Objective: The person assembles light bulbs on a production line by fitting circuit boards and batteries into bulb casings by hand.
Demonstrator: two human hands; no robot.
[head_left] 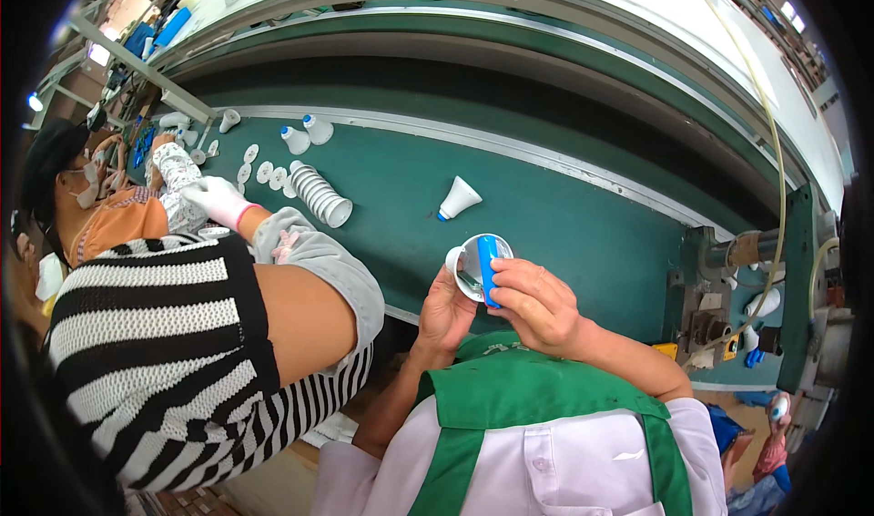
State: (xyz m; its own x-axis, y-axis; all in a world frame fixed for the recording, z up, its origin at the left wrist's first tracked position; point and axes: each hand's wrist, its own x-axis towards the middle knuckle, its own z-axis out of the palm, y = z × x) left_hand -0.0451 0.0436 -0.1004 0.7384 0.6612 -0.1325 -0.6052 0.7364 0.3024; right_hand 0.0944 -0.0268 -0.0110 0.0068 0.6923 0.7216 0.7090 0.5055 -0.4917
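Observation:
My left hand (444,316) grips a white cone-shaped lamp housing (461,266), its wide mouth turned up toward me. At that mouth my right hand (539,306) pinches a blue cylinder (489,254) that looks like a battery cell. The cylinder lies across the opening; how far it reaches inside, I cannot tell. Something green shows inside the housing, too small to name. Beyond my hands, a white cone-shaped housing with a blue tip (462,197) lies on its side on the green work surface (564,243).
To the left lie a row of nested white cups (320,194), several white discs (265,172) and two blue-tipped white cones (296,140). A co-worker's white-gloved hand (217,199) is close by them. A metal machine (715,288) stands at the right, with a yellowish hose (778,179) hanging past it.

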